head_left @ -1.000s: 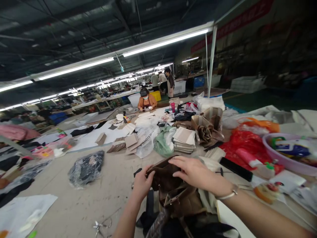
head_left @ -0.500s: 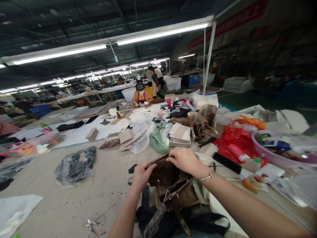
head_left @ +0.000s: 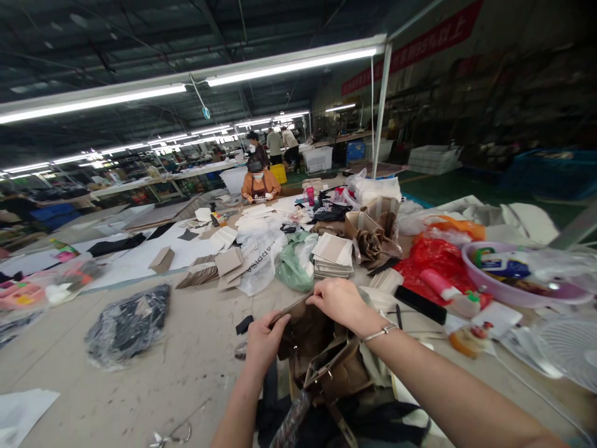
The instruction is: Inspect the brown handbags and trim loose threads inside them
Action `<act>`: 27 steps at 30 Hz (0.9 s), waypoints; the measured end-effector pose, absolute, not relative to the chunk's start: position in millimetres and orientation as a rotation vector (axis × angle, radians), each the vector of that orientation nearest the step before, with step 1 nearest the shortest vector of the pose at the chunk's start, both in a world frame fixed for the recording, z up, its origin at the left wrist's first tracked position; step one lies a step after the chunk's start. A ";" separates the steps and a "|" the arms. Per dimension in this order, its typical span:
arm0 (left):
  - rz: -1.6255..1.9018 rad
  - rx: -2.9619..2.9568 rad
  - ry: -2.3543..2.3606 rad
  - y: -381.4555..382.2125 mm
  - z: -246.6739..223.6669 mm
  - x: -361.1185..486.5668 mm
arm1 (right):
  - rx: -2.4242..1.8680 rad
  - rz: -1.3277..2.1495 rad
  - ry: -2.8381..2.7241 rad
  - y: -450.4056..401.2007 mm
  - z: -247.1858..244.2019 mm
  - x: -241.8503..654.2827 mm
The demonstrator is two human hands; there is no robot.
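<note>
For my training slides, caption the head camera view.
Left hand and right hand pinch the edge of a brown bag at a cluttered worktable.

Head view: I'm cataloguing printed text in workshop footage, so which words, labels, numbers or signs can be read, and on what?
"95%以上": end of the red banner; its other characters are too blurred.
"ADDISA", as best I can read: clear plastic bag, lettering slanted.
Too small or blurred: print on the blue packet.
No readable text: brown bag at the hands.
</note>
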State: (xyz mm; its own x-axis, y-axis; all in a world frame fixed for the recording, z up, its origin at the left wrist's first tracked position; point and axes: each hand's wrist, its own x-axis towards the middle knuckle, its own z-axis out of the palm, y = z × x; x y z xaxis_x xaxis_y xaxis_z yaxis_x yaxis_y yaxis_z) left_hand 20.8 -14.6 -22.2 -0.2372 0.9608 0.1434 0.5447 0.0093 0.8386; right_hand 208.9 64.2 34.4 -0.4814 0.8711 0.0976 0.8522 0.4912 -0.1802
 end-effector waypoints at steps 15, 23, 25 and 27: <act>1.079 1.550 1.757 -9.7 -19.4 18.1 | -1.485 0.198 -2.469 65.8 32.1 215.9; 0.912 1.677 1.822 -9.2 -9.7 16.4 | -1.335 0.169 -2.570 66.5 36.6 214.1; 0.707 1.802 1.854 -8.7 2.8 16.2 | -1.346 0.169 -2.570 67.9 37.1 212.7; 0.518 1.924 1.863 -7.3 16.7 18.2 | -1.333 0.148 -2.579 69.6 36.4 211.3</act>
State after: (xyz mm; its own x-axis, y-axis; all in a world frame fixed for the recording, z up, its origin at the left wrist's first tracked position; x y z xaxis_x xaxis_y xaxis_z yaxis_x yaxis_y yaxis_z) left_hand 18.2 -7.3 16.7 0.0375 0.9991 -0.0182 0.8463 -0.0221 0.5322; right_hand 211.3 69.6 36.4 -0.5578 0.8144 0.1600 0.7908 0.5800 -0.1954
